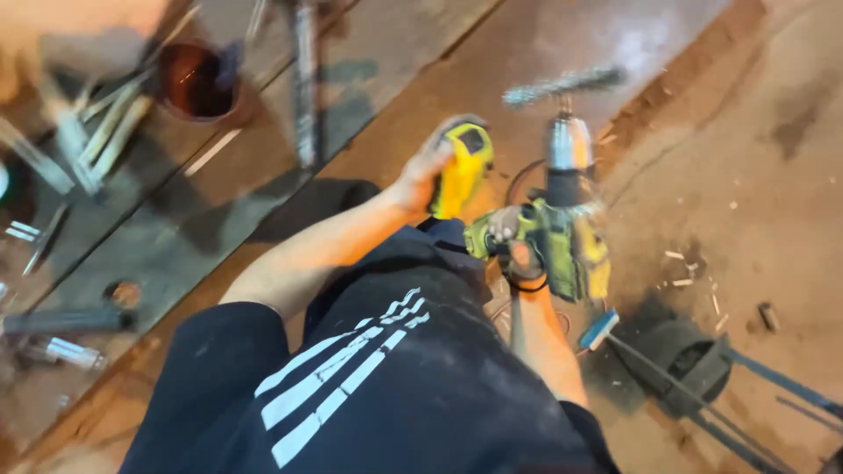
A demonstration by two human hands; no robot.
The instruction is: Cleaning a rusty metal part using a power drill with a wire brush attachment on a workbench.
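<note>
Between both hands [465,206], yellow power drill [562,237].

Drill [562,237]: corded power tool, yellow-green body with black trim, dusty; silver chuck pointing away from the person, toward the top of the view. Fitted in the chuck, a wire brush [562,85], grey, bristled, blurred, lying crosswise to the drill's axis over the brown floor. Side handle [463,168]: yellow with black end, projecting left from the body. Black cord loops beside the chuck.
</note>
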